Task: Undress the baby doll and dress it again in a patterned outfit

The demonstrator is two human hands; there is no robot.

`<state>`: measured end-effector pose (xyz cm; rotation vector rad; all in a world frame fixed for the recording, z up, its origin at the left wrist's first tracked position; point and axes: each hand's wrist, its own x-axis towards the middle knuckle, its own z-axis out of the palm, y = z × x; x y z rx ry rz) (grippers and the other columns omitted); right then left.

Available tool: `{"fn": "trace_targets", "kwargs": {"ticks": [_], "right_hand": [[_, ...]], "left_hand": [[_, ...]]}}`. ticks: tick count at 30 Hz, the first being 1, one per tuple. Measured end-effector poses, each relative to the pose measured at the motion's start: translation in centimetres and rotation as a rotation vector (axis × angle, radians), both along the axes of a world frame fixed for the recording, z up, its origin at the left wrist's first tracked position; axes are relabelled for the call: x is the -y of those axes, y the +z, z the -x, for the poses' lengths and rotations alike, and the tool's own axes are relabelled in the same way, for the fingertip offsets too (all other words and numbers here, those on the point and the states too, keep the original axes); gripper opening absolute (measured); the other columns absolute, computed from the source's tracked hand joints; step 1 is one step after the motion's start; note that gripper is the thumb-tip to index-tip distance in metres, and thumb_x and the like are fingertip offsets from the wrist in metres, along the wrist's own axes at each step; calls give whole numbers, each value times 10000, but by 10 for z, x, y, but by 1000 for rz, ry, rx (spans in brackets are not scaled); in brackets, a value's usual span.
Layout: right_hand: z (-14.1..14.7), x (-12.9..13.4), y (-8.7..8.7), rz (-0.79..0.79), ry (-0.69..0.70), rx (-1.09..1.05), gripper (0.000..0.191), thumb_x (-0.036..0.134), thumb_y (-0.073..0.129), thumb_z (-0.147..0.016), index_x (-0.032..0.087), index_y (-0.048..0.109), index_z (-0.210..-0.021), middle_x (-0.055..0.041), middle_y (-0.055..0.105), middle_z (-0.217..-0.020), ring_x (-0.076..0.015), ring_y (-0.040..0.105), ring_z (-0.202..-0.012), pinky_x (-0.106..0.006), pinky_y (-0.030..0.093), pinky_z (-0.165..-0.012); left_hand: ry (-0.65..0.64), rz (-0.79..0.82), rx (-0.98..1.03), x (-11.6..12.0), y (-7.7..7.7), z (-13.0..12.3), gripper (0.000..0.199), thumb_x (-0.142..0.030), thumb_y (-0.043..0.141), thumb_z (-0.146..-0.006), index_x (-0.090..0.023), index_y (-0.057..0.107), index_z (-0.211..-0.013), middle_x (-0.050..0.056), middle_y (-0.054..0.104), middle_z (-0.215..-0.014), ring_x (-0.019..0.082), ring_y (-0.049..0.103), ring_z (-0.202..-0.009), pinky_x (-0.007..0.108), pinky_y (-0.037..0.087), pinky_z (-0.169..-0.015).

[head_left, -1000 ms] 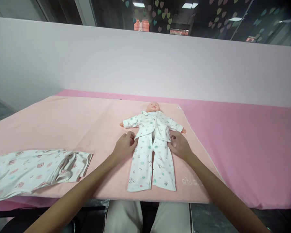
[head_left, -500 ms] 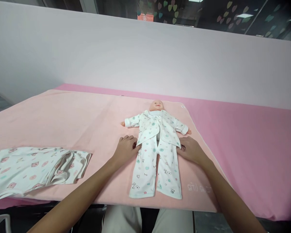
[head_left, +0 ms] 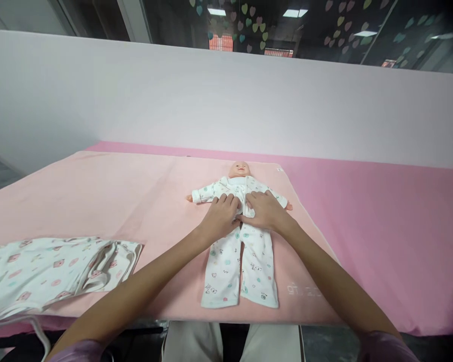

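Observation:
A baby doll lies on its back, head away from me, arms spread. It is dressed in a white printed jacket and matching trousers. Over the doll's belly, my left hand has its fingers curled onto the jacket's front. Close beside it, my right hand is bent over the other front panel, its thumb reaching toward the left hand. The fingertips and the cloth under them are partly hidden. Both trouser legs lie flat toward me.
A folded white cloth with pink prints lies at the left. Beneath everything is a peach mat on a pink table cover. A white partition stands behind the table. My legs are under the front edge.
Both hands have moved inward and up from the jacket's lower side corners to the middle of the doll's belly. The jacket's front panels are now drawn together under them. The view has tilted up slightly.

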<state>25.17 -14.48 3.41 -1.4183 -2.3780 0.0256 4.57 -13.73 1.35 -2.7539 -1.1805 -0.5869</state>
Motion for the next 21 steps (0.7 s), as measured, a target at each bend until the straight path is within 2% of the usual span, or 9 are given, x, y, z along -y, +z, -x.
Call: {"fn": "trace_targets", "kwargs": {"ticks": [3, 6, 9, 11, 13, 16, 19, 21], "right_hand": [[3, 1, -4, -25, -17, 42, 326, 434, 676, -896, 229, 442, -801, -34, 608, -794, -227, 550, -761, -418, 354, -855], [-3, 11, -5, 14, 7, -36, 217, 338, 643, -902, 223, 485, -808, -16, 619, -801, -208, 561, -766, -411, 362, -874], [-13, 15, -4, 159, 21, -238, 189, 380, 553, -988, 232, 557, -870, 4, 643, -808, -187, 579, -754, -380, 405, -840], [-17, 10, -2, 253, -21, -371, 228, 432, 505, -1022, 242, 581, -920, 3, 667, -834, -186, 592, -757, -346, 424, -756], [-17, -1, -3, 290, -85, -434, 247, 471, 529, -1011, 245, 577, -924, -3, 680, -856, -190, 599, -760, -327, 417, -689], [-8, -19, -4, 269, -177, -399, 335, 536, 605, -972, 242, 536, -828, -5, 659, -789, -192, 579, -717, -322, 381, -649], [3, -30, -5, 240, -247, -338, 413, 559, 603, -976, 239, 477, -748, -8, 614, -709, -188, 535, -669, -321, 332, -626], [6, -33, -5, 233, -250, -319, 408, 526, 584, -988, 237, 454, -732, -7, 591, -692, -183, 511, -657, -318, 315, -622]], "left_hand": [[-12, 24, -33, -4, -1, -2, 29, -213, 537, -1002, -194, 551, -986, 119, 654, -1027, 299, 593, -945, 426, 409, -788], [-96, 192, 104, 2, 7, 9, 125, -277, 473, -1067, -203, 541, -993, 78, 663, -967, 252, 607, -891, 394, 423, -800], [-252, 402, 181, 9, 22, 23, 206, -390, 473, -1081, -219, 581, -1039, 46, 674, -945, 222, 614, -873, 381, 443, -856], [-281, 506, 222, 9, 29, 29, 266, -455, 480, -1071, -225, 606, -1023, 48, 677, -945, 214, 611, -858, 365, 459, -829], [-194, 539, 348, 3, 31, 27, 305, -500, 489, -1057, -222, 602, -1007, 54, 681, -964, 205, 614, -842, 340, 469, -766], [30, 504, 522, -19, 28, 17, 323, -534, 517, -1025, -217, 582, -1011, 55, 702, -998, 197, 634, -819, 328, 468, -721], [164, 584, 469, -46, 26, 7, 366, -579, 574, -967, -214, 589, -933, 43, 707, -878, 205, 630, -744, 325, 440, -665], [156, 641, 393, -59, 30, 6, 398, -607, 646, -902, -213, 607, -861, 41, 694, -809, 211, 625, -721, 318, 417, -630]]}}
